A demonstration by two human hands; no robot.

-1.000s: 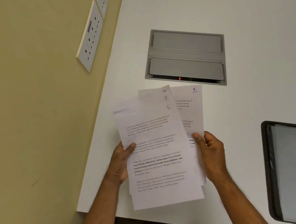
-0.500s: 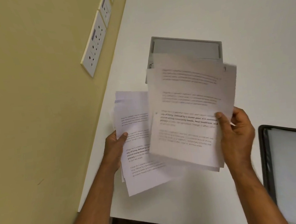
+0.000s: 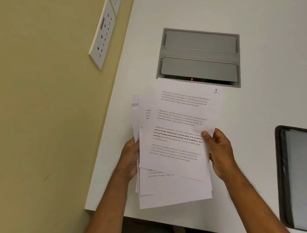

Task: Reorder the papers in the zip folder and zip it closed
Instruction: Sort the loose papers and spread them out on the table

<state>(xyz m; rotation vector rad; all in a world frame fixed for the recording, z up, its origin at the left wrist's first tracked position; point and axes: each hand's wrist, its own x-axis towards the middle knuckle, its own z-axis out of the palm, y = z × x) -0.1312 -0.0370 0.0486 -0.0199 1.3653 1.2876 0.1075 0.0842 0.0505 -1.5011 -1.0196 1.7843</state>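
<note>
White printed papers (image 3: pixel 173 152) sit in a loose, fanned stack held above the counter (image 3: pixel 250 1). The left hand (image 3: pixel 130 156) is curled around the stack's left edge. The right hand (image 3: pixel 219 151) pinches the top sheet (image 3: pixel 186 113), marked 1, thumb on its face. To finish this step well, lay that sheet flush on the stack and square the edges before sorting further. The black-edged zip folder (image 3: pixel 306 176) lies at the right, apparently open, though it is partly out of view. A grey hatch (image 3: pixel 199 54) is set in the counter beyond.
</note>
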